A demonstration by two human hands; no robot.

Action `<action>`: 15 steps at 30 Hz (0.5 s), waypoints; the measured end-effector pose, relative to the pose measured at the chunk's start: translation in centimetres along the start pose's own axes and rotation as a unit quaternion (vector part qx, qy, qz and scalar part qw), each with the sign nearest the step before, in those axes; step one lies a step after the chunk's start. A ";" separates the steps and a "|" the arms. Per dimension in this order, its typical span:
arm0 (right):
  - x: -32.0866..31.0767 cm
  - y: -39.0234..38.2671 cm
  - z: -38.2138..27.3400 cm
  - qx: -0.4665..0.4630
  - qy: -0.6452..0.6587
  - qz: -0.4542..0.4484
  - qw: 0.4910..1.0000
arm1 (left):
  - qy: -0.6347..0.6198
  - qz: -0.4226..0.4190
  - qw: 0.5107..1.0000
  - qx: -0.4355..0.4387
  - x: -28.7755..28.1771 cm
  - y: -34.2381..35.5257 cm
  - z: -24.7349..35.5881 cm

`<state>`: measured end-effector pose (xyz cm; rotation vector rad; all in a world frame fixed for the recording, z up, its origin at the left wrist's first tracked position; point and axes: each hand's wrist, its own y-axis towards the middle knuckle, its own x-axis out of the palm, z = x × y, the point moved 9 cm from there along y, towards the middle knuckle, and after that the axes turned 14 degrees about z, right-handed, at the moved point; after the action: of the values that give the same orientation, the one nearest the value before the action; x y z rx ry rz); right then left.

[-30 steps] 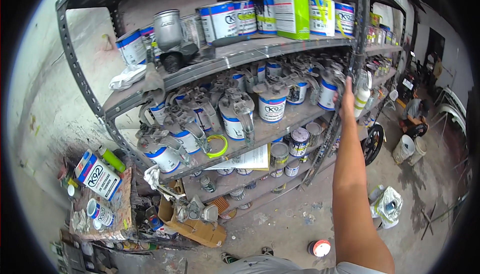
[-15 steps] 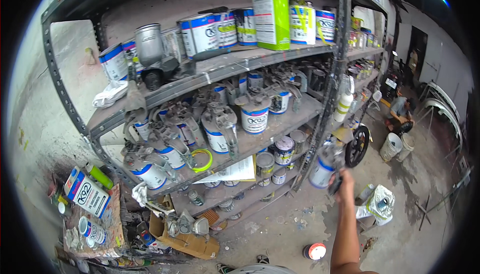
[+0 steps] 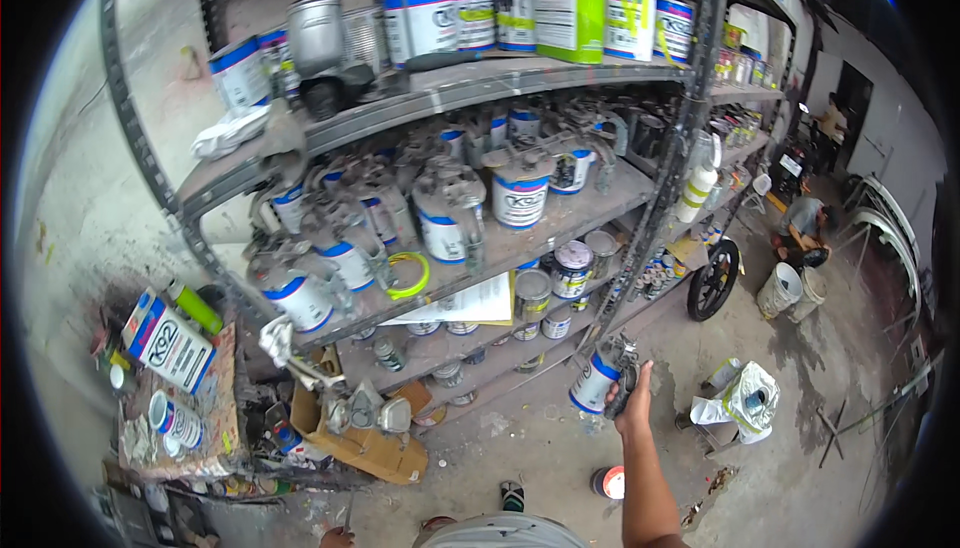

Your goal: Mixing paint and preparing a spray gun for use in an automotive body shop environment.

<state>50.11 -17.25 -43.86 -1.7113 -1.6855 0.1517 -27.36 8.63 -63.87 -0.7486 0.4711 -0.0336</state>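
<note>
My right hand (image 3: pixel 634 408) is closed around the dark handle on the lid of a white and blue paint can (image 3: pixel 590 385). The can hangs tilted in front of the shelf rack, above the floor. At the bottom edge only a small part of my left hand (image 3: pixel 338 538) shows; its fingers are too cut off to read. Similar paint cans with grimy handled lids crowd the middle shelf, among them one white and blue can (image 3: pixel 520 198) near its front edge. A yellow-green ring (image 3: pixel 408 276) lies on that shelf further left.
A metal shelf rack (image 3: pixel 440 100) fills the middle. At the left, a stained stand (image 3: pixel 222 438) carries cans, with a cardboard box (image 3: pixel 375 448) beside it. An orange-topped tub (image 3: pixel 608 482) and a bag-covered stool (image 3: pixel 748 403) stand on the floor. A person (image 3: pixel 803 223) crouches behind buckets (image 3: pixel 778 290).
My right hand has brought the paint can left and lower, closer to me. The view has shifted, and part of my left hand now shows at the bottom edge.
</note>
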 end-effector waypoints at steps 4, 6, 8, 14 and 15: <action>-0.9 -3.2 1.1 -0.007 -0.139 -0.052 0.989 | -0.065 0.010 0.996 0.060 -0.7 0.4 -1.8; -3.5 -4.0 1.7 0.019 -0.137 0.054 0.989 | -0.114 -0.060 0.992 0.006 -1.2 0.7 -4.7; -2.7 -5.1 2.5 0.005 -0.100 0.012 0.995 | -0.157 -0.131 0.978 -0.045 -2.1 0.3 -7.7; -0.8 -10.8 10.7 0.047 -0.190 -0.012 0.981 | -0.063 -0.076 0.995 -0.009 -12.5 -3.8 -16.8; 0.0 -12.2 12.1 0.042 -0.190 -0.038 0.980 | -0.057 -0.020 0.998 -0.007 -14.7 -3.9 -18.7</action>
<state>33.45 -13.82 -46.02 -1.6239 -1.9847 0.5360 -47.98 -3.53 -67.26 -0.7698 0.3474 -0.0248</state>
